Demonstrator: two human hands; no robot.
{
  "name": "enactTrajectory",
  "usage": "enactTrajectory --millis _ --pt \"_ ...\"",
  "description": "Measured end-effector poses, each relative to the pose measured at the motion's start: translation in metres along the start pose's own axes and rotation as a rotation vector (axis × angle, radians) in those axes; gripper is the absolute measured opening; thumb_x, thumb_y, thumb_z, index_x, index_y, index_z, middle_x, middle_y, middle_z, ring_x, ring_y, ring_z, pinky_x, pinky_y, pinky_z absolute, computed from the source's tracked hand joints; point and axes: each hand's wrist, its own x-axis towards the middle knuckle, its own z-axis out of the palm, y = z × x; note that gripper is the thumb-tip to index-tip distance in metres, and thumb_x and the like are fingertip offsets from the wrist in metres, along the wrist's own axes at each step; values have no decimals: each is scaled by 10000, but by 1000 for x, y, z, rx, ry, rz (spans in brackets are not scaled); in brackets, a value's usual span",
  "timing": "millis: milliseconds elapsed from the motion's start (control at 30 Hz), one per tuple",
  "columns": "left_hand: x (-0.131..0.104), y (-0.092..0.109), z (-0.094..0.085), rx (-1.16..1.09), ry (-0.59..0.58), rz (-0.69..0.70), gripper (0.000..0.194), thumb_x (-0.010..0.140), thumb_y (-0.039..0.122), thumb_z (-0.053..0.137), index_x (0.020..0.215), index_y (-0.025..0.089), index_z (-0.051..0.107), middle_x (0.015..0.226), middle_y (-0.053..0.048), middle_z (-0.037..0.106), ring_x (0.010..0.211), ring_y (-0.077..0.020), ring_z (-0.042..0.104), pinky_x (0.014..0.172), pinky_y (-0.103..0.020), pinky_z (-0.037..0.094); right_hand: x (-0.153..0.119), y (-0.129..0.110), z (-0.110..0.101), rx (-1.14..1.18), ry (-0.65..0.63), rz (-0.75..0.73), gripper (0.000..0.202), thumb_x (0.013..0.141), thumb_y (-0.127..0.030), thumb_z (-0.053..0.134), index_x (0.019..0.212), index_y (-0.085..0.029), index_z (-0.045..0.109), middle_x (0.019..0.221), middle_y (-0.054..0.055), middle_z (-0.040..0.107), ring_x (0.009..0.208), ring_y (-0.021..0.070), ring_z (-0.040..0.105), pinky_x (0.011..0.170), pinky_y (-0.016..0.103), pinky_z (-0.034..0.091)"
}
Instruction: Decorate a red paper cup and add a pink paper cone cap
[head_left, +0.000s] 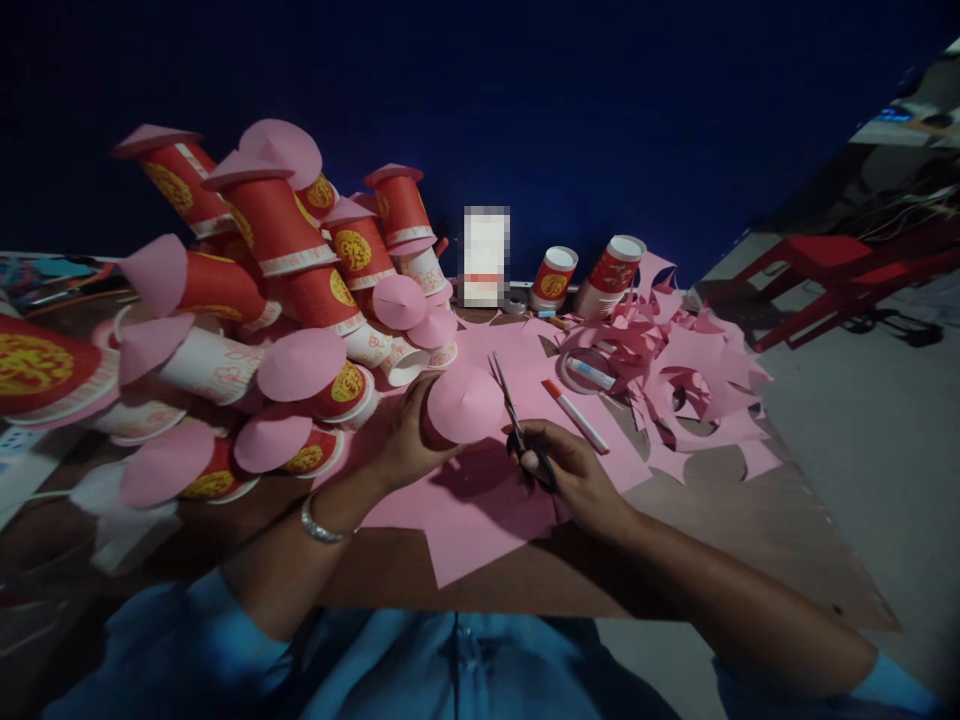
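Observation:
My left hand (pixel 415 438) is wrapped round a red paper cup topped by a pink paper cone (pixel 466 402), which tilts towards me and hides most of the cup. In my right hand (pixel 570 470) is a pair of scissors (pixel 511 405), its dark handles round my fingers. The blades point up and away, slightly apart, just right of the cone's rim. Beneath both hands lie pink paper sheets (pixel 480 540). An orange-and-white marker (pixel 576 416) rests on the paper right of the scissors.
Many red and white cups with pink cones (pixel 300 365) are piled on the left. Cut pink scraps (pixel 690 385) heap up on the right. Two stacks of cups, a short one (pixel 553 285) and a taller one (pixel 611 280), stand behind. A red stool (pixel 814 270) is beyond the table's right edge.

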Motion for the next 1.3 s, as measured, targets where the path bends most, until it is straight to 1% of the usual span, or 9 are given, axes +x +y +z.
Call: enactTrajectory --millis 200,400,600,767,933,1033,1100,1233,1300 --pt "0 3 -3 16 -12 -10 864 654 363 965 1385 222 526 1328 -156 752 1198 -360 747 1011 -466 630 0 0 0 8 6 14 524 862 -665 816 1112 -215 720 851 -1 643 677 120 560 616 261 483" --pt "1 3 -4 0 -26 -12 819 680 387 942 1371 223 533 1326 -155 747 1210 -365 741 1016 -474 624 0 0 0 24 26 41 541 840 -661 838 1123 -213 728 846 0 646 669 121 561 597 258 484" --pt "0 1 -1 -13 -24 -36 881 645 426 963 1381 221 526 1326 -161 746 1205 -368 740 1019 -480 620 1 2 0 29 38 49 546 830 -652 847 1124 -207 731 809 -13 640 630 107 556 563 244 484" --pt "1 -2 0 -37 -20 -27 872 644 390 954 1381 217 520 1329 -168 746 1206 -373 740 1022 -497 620 1 1 0 34 69 48 526 822 -638 858 1100 -207 740 790 -14 641 624 111 560 547 244 476" --pt "-2 -5 5 -42 0 -38 923 624 380 969 1405 215 505 1358 -175 729 1246 -379 724 1042 -497 614 3 -1 -2 52 94 60 509 820 -630 864 1065 -197 752 758 -5 678 613 117 598 526 229 452" --pt "-5 -6 8 -33 26 -62 929 617 386 975 1400 214 504 1368 -175 727 1256 -376 721 1049 -487 609 6 2 -4 90 88 70 492 846 -619 843 1080 -195 756 756 13 715 618 140 647 527 240 457" --pt "-5 -6 9 -29 31 -74 927 617 402 976 1394 217 506 1374 -174 725 1259 -376 720 1051 -486 606 8 5 -4 117 102 88 508 825 -610 862 1104 -198 758 767 19 726 622 151 656 532 252 458" --pt "-5 -5 5 -38 16 -68 923 631 392 967 1403 203 498 1372 -185 723 1265 -377 718 1048 -480 608 9 7 -4 108 191 80 579 749 -626 913 1117 -197 783 769 11 700 631 134 579 553 258 417" --pt "-4 -4 3 -38 9 -65 921 636 387 961 1409 203 495 1355 -184 729 1262 -377 719 1045 -483 610 8 6 -3 98 196 72 599 739 -646 913 1122 -201 795 781 11 686 648 132 545 566 265 402"
